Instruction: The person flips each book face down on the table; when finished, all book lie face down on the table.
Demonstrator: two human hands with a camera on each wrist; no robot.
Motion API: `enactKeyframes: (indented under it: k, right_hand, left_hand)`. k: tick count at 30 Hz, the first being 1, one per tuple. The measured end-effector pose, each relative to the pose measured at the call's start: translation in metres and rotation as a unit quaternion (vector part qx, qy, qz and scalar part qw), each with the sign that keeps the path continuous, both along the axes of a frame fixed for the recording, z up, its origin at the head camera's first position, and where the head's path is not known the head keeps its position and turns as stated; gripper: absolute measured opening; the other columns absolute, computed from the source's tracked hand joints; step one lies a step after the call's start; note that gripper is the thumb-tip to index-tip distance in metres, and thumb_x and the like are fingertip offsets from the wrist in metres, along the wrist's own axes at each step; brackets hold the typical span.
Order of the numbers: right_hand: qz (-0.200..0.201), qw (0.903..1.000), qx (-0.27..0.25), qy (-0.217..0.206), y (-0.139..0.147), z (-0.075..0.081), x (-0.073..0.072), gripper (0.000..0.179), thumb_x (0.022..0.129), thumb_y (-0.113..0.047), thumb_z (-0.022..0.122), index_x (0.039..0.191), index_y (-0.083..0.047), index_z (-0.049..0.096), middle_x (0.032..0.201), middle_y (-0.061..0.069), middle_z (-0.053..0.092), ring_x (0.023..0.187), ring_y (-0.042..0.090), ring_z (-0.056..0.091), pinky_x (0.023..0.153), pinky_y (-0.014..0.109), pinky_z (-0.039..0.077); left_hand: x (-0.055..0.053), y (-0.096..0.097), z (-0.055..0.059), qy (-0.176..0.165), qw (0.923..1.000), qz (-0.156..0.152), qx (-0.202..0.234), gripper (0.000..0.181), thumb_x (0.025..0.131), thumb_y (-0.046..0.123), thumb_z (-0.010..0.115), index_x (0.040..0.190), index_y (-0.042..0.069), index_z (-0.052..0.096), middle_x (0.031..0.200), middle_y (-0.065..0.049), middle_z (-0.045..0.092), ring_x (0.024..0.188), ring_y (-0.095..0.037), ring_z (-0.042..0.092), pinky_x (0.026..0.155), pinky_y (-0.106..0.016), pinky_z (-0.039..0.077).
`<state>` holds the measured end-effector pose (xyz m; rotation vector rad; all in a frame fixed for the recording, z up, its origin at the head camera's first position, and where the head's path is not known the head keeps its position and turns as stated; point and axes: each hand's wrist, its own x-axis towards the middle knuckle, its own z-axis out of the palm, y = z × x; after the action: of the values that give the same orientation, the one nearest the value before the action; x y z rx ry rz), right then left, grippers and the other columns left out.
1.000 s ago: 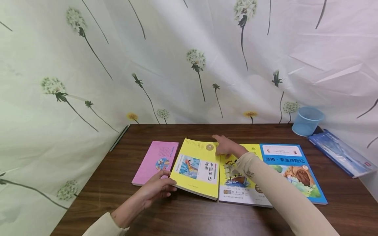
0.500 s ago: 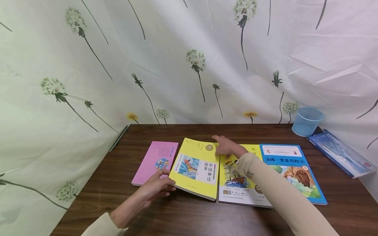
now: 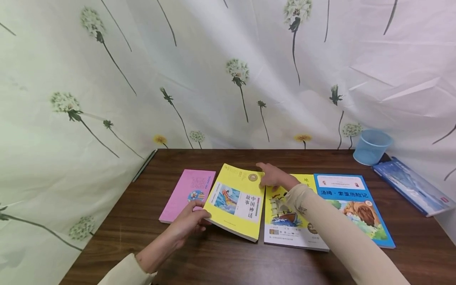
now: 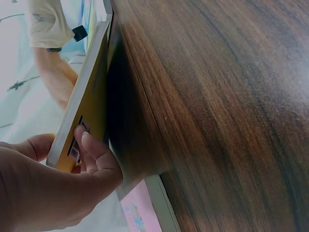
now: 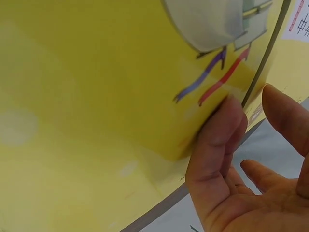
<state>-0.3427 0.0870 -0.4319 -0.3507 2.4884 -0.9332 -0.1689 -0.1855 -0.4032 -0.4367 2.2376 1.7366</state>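
Observation:
A yellow book [image 3: 233, 202] with a framed picture of a robed figure on its cover tilts up at its left side. My left hand [image 3: 190, 221] pinches its near-left corner, thumb on the cover and fingers underneath, as the left wrist view [image 4: 72, 179] shows. Beside it lies a second yellow book [image 3: 285, 209] with a sailing ship. My right hand [image 3: 273, 176] reaches over the far ends of these two books, index finger extended. In the right wrist view its fingers [image 5: 217, 150] rest at the ship book's far corner, relaxed, closed round nothing.
A pink book [image 3: 187, 194] lies left of the tilted one, and a blue-bordered book [image 3: 356, 209] right of the ship book. Farther right are a blue mesh cup [image 3: 371, 147] and another blue book [image 3: 413, 186]. A dark thin bar [image 3: 144, 166] lies at the table's left edge.
The left side of the framed-picture book has risen a little, and its near edge has shifted slightly left with my left hand. My right hand has stayed almost still.

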Motion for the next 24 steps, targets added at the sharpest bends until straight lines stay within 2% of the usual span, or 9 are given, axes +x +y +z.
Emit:
enactKeyframes:
  k: [7,16,24]
  right_hand:
    - [0.010,0.9999,0.001,0.010,-0.0002,0.0010,0.0000,0.090,0.085,-0.008,0.073,0.159,-0.018,0.023,0.153,0.020,0.032,0.081,0.025,0.059,0.051,0.029,0.055]
    - [0.003,0.9999,0.009,0.010,0.0010,0.0019,0.0012,0.091,0.086,-0.009,0.073,0.160,-0.019,0.021,0.156,0.020,0.028,0.093,0.027,0.062,0.051,0.028,0.055]
    - [-0.001,0.9999,0.009,0.014,-0.0004,0.0013,0.0010,0.090,0.085,-0.010,0.073,0.160,-0.020,0.023,0.159,0.022,0.026,0.087,0.027,0.062,0.048,0.028,0.053]
  left_hand:
    - [0.0000,0.0010,0.0014,0.008,0.9999,0.007,-0.001,0.039,0.091,0.012,0.060,0.126,0.002,0.047,0.101,-0.014,0.066,0.087,-0.024,0.064,0.067,-0.027,0.052]
    - [-0.0009,0.0037,0.0060,0.017,0.9998,-0.007,-0.004,0.043,0.092,0.015,0.060,0.129,0.001,0.044,0.107,-0.016,0.064,0.089,-0.025,0.063,0.069,-0.029,0.051]
    - [-0.0005,0.0067,0.0081,0.037,0.9993,0.005,-0.005,0.041,0.091,0.013,0.060,0.128,0.002,0.046,0.105,-0.014,0.062,0.087,-0.024,0.061,0.070,-0.030,0.051]
